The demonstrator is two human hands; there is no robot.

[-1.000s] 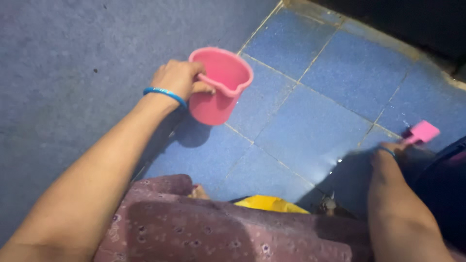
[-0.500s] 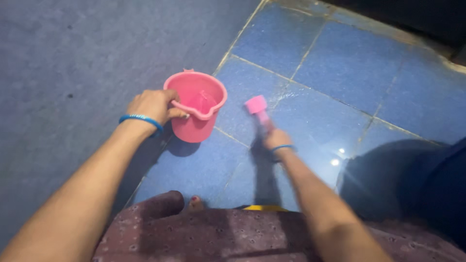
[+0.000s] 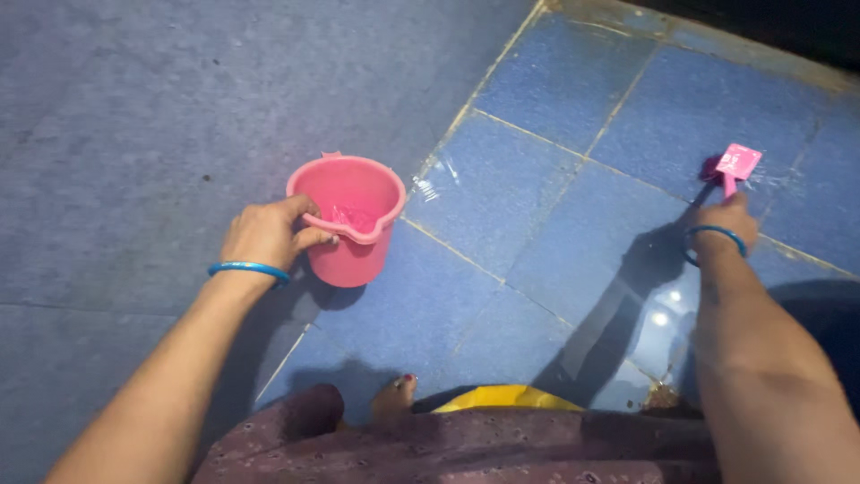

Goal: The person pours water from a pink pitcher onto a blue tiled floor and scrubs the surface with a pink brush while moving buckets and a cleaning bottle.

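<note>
Here the left hand (image 3: 267, 235) grips the rim of the pink plastic bucket (image 3: 347, 218) at nine o'clock, steadying it upright, while the right hand (image 3: 724, 218), closed around a pink scrubbing brush (image 3: 735, 166), presses it onto the wet blue floor tiles (image 3: 573, 161) at two o'clock.

The bucket (image 3: 348, 218) and brush (image 3: 736, 164) look like smooth pink plastic; the blue floor tiles (image 3: 573, 224) are glossy and wet, the grey floor (image 3: 134, 108) matt and rough.
</note>
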